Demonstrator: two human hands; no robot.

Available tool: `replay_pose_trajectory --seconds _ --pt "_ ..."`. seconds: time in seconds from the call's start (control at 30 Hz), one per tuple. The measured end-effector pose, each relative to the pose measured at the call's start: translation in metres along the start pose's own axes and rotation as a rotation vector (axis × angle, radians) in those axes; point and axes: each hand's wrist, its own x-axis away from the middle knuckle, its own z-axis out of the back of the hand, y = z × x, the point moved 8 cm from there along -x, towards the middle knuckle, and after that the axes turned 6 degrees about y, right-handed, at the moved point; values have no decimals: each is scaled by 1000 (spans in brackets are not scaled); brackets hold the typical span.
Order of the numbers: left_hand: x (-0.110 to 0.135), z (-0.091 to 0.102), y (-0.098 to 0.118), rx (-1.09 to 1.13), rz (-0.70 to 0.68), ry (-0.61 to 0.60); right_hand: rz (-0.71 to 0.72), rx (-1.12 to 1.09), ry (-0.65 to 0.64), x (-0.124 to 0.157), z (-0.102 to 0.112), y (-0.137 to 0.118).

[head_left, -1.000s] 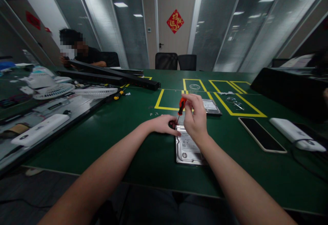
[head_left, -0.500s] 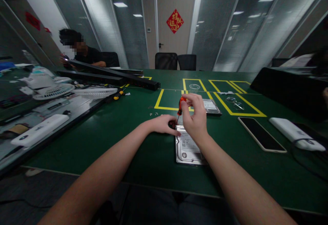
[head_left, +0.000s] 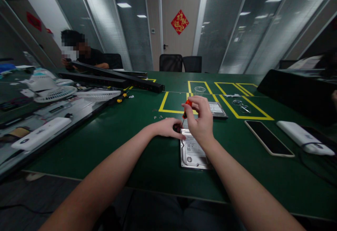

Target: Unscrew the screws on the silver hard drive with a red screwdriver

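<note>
A silver hard drive point(head_left: 193, 151) lies flat on the green table, label side up, partly covered by my right hand and forearm. My right hand point(head_left: 201, 120) grips a red-and-black screwdriver point(head_left: 187, 109) by its handle. The shaft points down, its tip at the drive's far left corner. At that same corner my left hand point(head_left: 167, 127) is closed on the drive, with the thumb over its top edge; the other fingertips are partly hidden. Several tiny pale pieces point(head_left: 158, 117), probably screws, lie beyond my left hand.
Behind my right hand sits another hard drive point(head_left: 218, 109), near yellow tape rectangles point(head_left: 164, 101). A phone point(head_left: 268, 138) and a white power bank point(head_left: 305, 137) lie to the right. Leftward are a large panel point(head_left: 79, 110), a white fan point(head_left: 55, 92) and black bars point(head_left: 118, 74). Someone sits far left.
My hands, the screwdriver and the drive stay almost in place; my right fingers shift very slightly on the handle. The person at far left moves a little.
</note>
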Motion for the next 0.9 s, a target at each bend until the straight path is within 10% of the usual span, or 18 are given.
replay_pose_trajectory --seconds 0.9 --pt "1 0 1 -6 13 2 47 105 24 -2 5 -9"
